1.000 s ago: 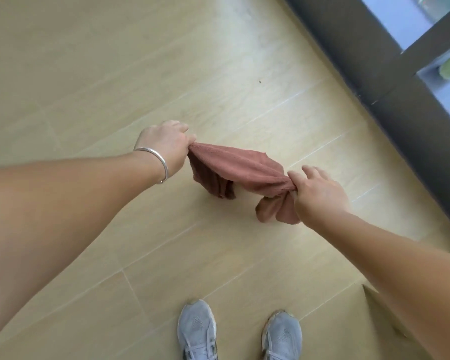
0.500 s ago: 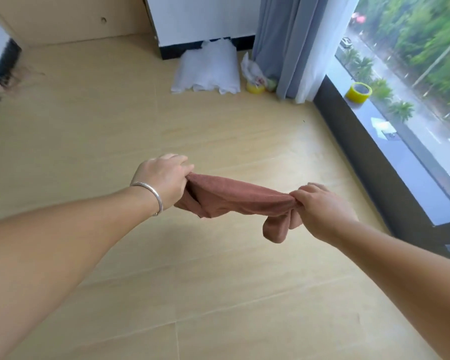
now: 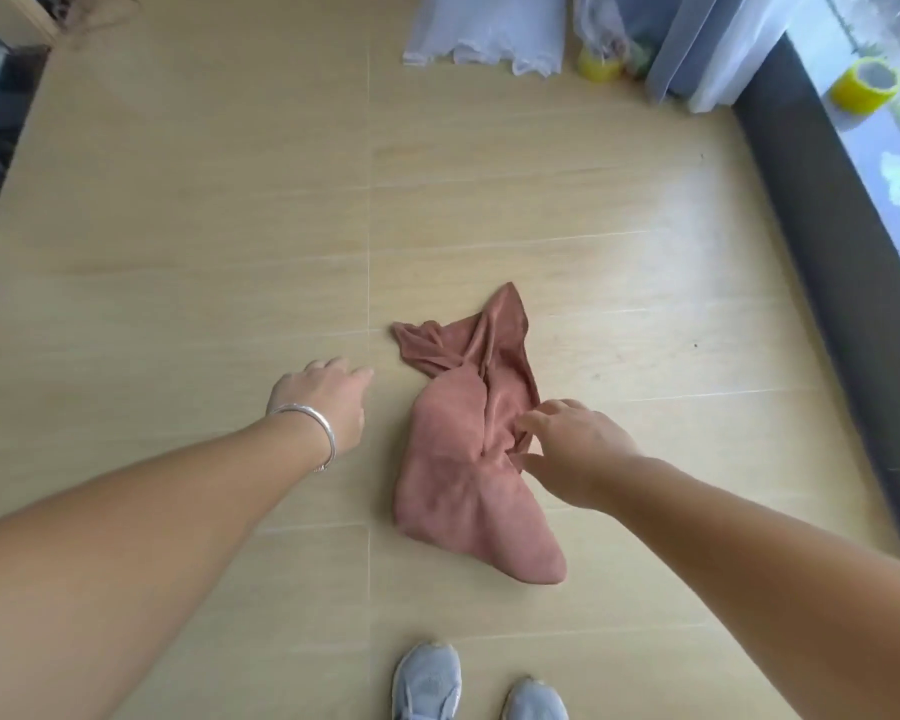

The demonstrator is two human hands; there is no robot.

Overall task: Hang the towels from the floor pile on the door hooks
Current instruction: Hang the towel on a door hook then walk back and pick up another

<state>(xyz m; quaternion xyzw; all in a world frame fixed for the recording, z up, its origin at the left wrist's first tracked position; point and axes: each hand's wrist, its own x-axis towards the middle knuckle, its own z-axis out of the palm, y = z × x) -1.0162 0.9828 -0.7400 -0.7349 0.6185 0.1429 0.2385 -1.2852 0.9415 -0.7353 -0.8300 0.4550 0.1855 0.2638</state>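
Crumpled pink towel (image 3: pixel 468 459) on the wooden floor (image 3: pixel 178 252); left hand (image 3: pixel 323 402) beside it, fingers loose, holding nothing; right hand (image 3: pixel 572 454) over its edge, fingers spread, empty

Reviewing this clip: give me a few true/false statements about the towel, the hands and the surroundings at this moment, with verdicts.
1. The reddish-brown towel lies crumpled on the wooden floor. True.
2. The left hand grips the towel. False: it is open, beside the towel and apart from it.
3. The right hand is over the towel's right edge with fingers spread. True.
4. A bracelet is on the right wrist. False: it is on the left wrist.
5. A roll of yellow tape sits on the window ledge. True.
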